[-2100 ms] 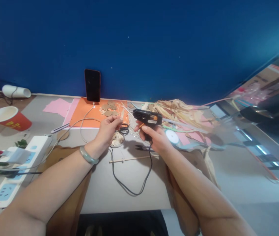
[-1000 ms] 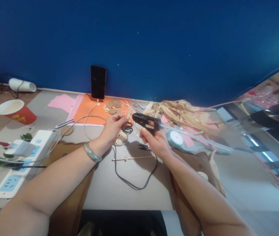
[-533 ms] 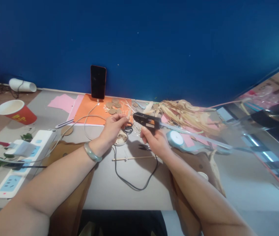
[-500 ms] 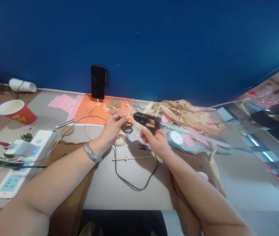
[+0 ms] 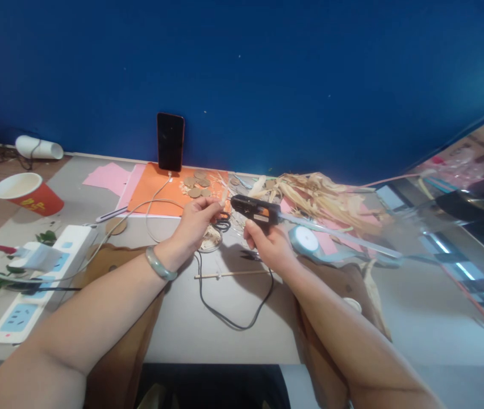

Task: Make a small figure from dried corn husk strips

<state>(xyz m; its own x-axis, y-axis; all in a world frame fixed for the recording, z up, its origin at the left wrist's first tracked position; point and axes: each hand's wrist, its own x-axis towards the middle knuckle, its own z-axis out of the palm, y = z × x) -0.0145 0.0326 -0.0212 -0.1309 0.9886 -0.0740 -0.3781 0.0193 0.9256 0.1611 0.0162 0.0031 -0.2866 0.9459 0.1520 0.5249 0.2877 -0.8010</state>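
Head view of a grey table (image 5: 225,341) set against a blue wall: the right hand (image 5: 267,247) is closed around the grip of a black glue gun (image 5: 255,210), held above the table's far middle with its nozzle pointing left toward the left hand (image 5: 194,224), whose fingertips pinch a small pale strip (image 5: 224,197) just beside the nozzle. The gun's black cord (image 5: 233,309) loops over the table below the hands, across a thin wooden stick (image 5: 229,275). Behind lie an orange sheet (image 5: 157,196) bearing brown discs (image 5: 195,184), a propped phone (image 5: 170,141) and a pile of dried husks (image 5: 318,196); a red paper cup (image 5: 26,193) and a white power strip (image 5: 33,284) sit at left.
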